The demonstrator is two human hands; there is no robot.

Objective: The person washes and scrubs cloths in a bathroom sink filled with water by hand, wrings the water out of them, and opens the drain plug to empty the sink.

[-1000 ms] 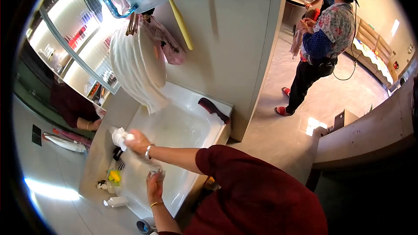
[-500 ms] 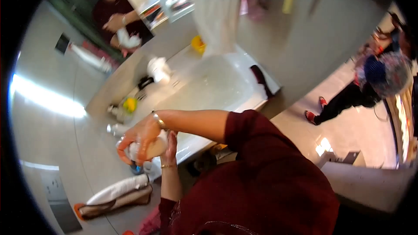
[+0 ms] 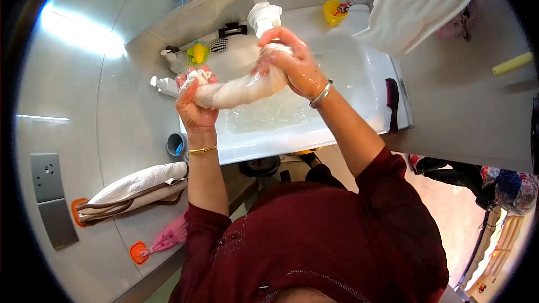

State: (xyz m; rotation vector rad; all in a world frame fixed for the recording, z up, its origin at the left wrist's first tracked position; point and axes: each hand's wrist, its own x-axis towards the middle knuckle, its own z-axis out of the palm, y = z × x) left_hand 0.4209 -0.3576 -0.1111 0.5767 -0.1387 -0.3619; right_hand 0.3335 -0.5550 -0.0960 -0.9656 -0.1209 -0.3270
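A wet white cloth [image 3: 241, 92], twisted into a thick roll, stretches between my two hands above the white washbasin [image 3: 264, 148]. My left hand [image 3: 196, 109], a gold bangle at its wrist, is wrapped round the cloth's bunched left end. Around the other end my right hand [image 3: 300, 70] is closed, with a silver bangle below it. Cloudy water [image 3: 264, 118] lies in the basin beneath. Just behind my right hand stands a white faucet-like fixture [image 3: 264, 18], partly hidden.
On the basin's back ledge are a pump bottle [image 3: 174, 60], a yellow-green toy [image 3: 197, 53] and a black hair clip [image 3: 232, 29]. A yellow cup [image 3: 334, 14] stands farther right. A dark comb [image 3: 392, 105] lies on the right rim. A white towel [image 3: 421, 8] hangs above; another person [image 3: 477, 182] is at right.
My hands have moved apart and up over the basin, drawing the bundled cloth into a long twist. The view has swung round, bringing the basin more squarely in front.
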